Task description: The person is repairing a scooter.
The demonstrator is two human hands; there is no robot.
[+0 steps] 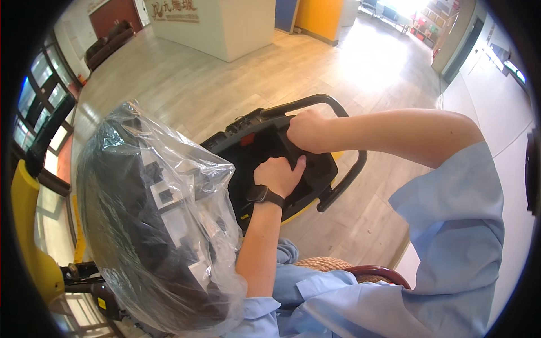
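Both hands are down in a black open compartment [239, 163] with yellow lower trim. My left hand [276, 174], a dark watch [259, 194] on its wrist, rests inside it with the thumb stretched away; its other fingers bend down out of sight. Close to the compartment's far right wall, my right hand [309, 132] is closed with knuckles up; whatever it grips is hidden. A black tubular bar [360, 163] curves round the compartment's far and right sides. Inside, a small red part [247, 139] shows at the far left.
At my left stands a dark, bulky form wrapped in clear plastic [163, 225], beside the compartment. A yellow and black machine part [34, 225] rises at the left edge. Beyond are a white counter [225, 34], an orange panel [318, 19] and a brown sofa [110, 42]. White wall [496, 101] right.
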